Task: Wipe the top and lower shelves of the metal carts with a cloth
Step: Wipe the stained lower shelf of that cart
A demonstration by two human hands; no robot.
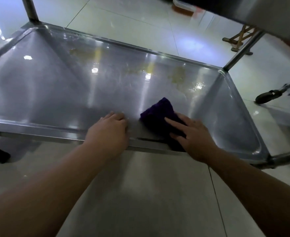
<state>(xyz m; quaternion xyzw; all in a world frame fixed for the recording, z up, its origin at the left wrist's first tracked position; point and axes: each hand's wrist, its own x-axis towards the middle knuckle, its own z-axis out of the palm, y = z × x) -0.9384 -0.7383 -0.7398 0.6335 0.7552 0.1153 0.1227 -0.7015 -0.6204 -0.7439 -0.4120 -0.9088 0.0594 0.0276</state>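
A low steel cart shelf (58,86) fills the view, shiny, with yellowish smears near its far side. A dark purple cloth (158,112) lies on the shelf at its near edge. My right hand (192,134) presses flat on the cloth with fingers spread. My left hand (110,129) rests on the shelf's near rim, left of the cloth, with its fingers bent over the edge onto the metal.
Cart posts rise at the far left (30,9) and far right (243,48). The upper shelf's underside (269,12) hangs at top right. A second cart's black caster (264,98) stands at right. A wooden stool (240,38) sits on the tiled floor behind.
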